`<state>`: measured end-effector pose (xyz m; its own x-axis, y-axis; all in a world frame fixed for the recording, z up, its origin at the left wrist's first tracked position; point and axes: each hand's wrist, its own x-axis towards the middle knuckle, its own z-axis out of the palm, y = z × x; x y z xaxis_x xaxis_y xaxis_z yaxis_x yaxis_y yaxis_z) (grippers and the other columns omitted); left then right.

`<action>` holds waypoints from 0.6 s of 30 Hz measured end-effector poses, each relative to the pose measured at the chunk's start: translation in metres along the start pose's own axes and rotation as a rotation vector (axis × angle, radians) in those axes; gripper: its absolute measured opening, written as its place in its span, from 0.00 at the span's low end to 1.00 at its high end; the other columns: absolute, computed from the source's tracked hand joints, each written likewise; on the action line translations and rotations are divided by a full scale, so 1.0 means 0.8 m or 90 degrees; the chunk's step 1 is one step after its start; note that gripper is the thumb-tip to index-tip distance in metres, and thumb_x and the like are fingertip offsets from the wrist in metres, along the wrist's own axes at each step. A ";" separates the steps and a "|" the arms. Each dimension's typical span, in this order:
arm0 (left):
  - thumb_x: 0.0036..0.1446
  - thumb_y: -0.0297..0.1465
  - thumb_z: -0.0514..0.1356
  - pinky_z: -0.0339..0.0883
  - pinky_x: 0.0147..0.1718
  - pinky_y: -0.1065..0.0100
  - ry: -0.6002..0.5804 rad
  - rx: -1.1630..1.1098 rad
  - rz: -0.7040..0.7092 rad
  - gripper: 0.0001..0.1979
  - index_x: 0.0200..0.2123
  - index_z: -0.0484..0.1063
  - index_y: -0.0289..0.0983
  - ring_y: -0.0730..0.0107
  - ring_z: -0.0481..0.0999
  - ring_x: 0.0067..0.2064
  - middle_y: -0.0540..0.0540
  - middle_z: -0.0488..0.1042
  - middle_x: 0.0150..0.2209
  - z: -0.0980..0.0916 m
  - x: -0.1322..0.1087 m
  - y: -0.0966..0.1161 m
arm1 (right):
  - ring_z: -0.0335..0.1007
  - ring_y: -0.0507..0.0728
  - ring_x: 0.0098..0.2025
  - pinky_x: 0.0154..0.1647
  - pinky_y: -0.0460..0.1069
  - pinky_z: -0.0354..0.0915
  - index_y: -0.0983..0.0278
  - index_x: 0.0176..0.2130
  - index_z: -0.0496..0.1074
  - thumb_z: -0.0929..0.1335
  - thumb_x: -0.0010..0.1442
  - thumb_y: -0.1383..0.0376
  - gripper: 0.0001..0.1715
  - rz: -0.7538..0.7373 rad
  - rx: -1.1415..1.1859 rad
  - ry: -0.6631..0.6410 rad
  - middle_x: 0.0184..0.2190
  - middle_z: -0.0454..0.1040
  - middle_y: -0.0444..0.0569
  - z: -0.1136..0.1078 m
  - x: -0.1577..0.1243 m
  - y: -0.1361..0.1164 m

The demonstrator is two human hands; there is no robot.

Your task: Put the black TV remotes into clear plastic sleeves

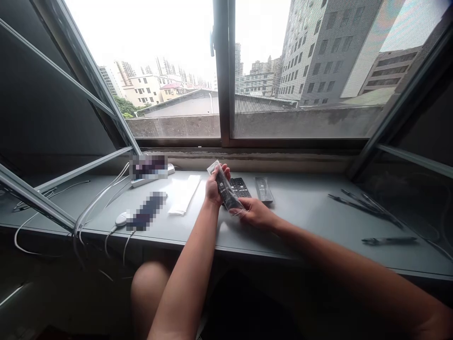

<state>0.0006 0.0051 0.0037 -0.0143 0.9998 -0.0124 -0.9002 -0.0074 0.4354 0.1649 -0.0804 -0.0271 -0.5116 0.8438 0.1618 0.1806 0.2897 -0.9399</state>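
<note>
A black remote control (225, 187) in a clear plastic sleeve is held above the table, tilted with its upper end to the left. My left hand (213, 187) wraps round its upper part. The fingers of my right hand (255, 212) pinch the sleeve at its lower end. Behind my hands, bare remote controls with rows of buttons (242, 187) lie side by side, partly hidden. Right of them rests another bagged remote (263, 189). To the left lies a stack of flat white plastic sleeves (184, 195).
The pale table (304, 236) runs below a window. At the left are a power strip (153, 175), a round white charger (121, 219), a blurred-out phone-like object (146, 212) and white cables. Dark cables (366, 208) and a pen-like object (389, 241) lie right. Metal frames flank both sides.
</note>
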 end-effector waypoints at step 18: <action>0.71 0.30 0.62 0.79 0.47 0.66 -0.074 0.079 -0.089 0.06 0.47 0.77 0.34 0.68 0.85 0.38 0.42 0.84 0.42 0.004 -0.014 -0.008 | 0.70 0.56 0.35 0.38 0.50 0.65 0.63 0.38 0.78 0.73 0.67 0.46 0.22 -0.031 -0.032 0.040 0.33 0.76 0.46 -0.003 0.002 0.000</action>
<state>0.0076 -0.0060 0.0041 0.1642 0.9862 0.0209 -0.8294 0.1266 0.5442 0.1664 -0.0776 -0.0263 -0.4673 0.8546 0.2264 0.1998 0.3515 -0.9146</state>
